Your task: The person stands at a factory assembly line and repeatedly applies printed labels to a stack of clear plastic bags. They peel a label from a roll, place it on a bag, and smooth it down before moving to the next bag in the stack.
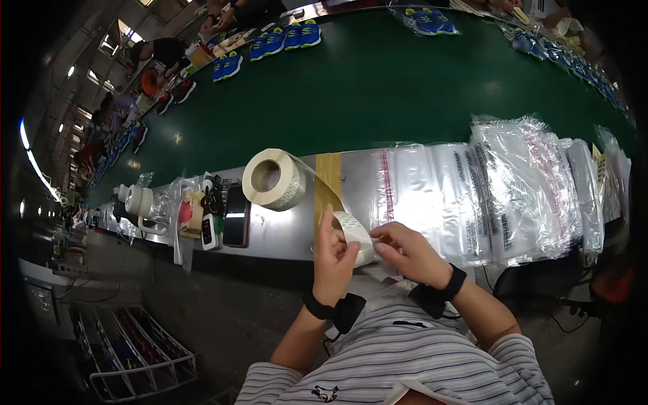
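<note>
A large roll of white labels (294, 183) lies at the inner edge of the table, its cardboard core showing. From it a strip of labels (352, 229) runs to the right and curves down between my hands. My left hand (332, 260) is closed on the strip, index finger raised behind it and thumb in front. At the strip's right edge my right hand (413, 255) has thumb and index finger bent toward each other, touching the strip. Part of the strip hangs in a loop below the fingers. Both wrists wear black bands.
Stacked clear plastic bags (526, 196) lie right of my hands. A phone (236, 216), a small white device (208, 231) and a white tape dispenser (140, 202) sit to the left. Beyond runs a green conveyor belt (283, 108) with blue shoes (304, 35); other people work along it.
</note>
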`<state>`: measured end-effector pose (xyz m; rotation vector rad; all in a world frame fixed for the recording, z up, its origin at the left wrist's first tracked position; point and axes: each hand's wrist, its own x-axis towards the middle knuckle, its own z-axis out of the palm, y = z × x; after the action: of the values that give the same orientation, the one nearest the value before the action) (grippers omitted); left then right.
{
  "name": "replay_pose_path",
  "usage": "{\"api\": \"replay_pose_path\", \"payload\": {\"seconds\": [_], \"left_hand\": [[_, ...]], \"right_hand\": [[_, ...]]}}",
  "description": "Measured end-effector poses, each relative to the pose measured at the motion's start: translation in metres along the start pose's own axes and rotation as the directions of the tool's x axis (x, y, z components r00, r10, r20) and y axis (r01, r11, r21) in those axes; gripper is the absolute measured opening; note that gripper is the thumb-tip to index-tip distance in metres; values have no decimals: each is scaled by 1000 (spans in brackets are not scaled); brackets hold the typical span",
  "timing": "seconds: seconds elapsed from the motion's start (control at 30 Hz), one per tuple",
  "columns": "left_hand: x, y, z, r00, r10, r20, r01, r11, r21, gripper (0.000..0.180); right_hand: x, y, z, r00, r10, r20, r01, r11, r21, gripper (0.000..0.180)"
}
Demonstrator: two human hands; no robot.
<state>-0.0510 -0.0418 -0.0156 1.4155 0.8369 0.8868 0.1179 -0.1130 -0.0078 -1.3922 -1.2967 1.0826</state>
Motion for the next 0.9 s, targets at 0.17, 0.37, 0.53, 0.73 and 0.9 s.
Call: {"api": "replay_pose_path", "payload": {"seconds": [0.17, 0.37, 0.53, 0.73, 0.9], "left_hand": [[-18, 11, -13, 996, -87, -7, 80, 873, 482, 52], [-24, 3, -14, 980, 194, -40, -77, 561, 824, 39], [-20, 38, -8, 883, 470, -11, -282, 547, 788, 27], [-9, 32, 0, 967, 232, -109, -139, 833, 536, 17], [4, 41, -9, 946, 324, -18, -263, 799, 541, 9]], "right_hand": [[27, 15, 31, 943, 316, 108, -326, 799, 505, 16], [17, 19, 25, 971, 237, -20, -201, 861, 467, 15], [16, -12, 33, 990, 126, -58, -101, 943, 316, 11], [30, 10, 44, 982, -108, -155, 125, 987, 102, 16], [35, 27, 41, 972, -193, -133, 202, 978, 59, 19]]}}
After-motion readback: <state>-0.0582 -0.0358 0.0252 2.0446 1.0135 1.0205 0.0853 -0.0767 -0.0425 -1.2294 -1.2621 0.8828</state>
